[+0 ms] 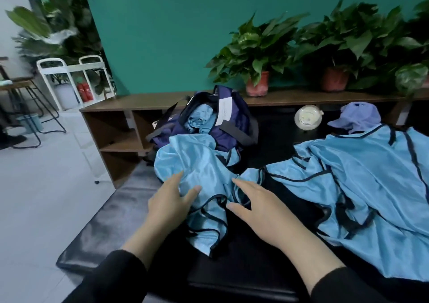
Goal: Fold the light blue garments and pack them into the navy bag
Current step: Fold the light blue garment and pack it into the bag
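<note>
Occlusions and cut-offs, head view.
Spread light blue garment [376,186] runs off the right edge; navy bag [234,126] base hidden behind the crumpled light blue garment [197,163]; bag label [224,111] print too small to read; far-left plants [46,24] blurred; both forearms cropped at bottom.

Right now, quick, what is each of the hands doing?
Left hand: open, fingers resting on the crumpled light blue garment.
Right hand: open, fingers spread over the same garment's dark-trimmed edge, holding nothing.
</note>
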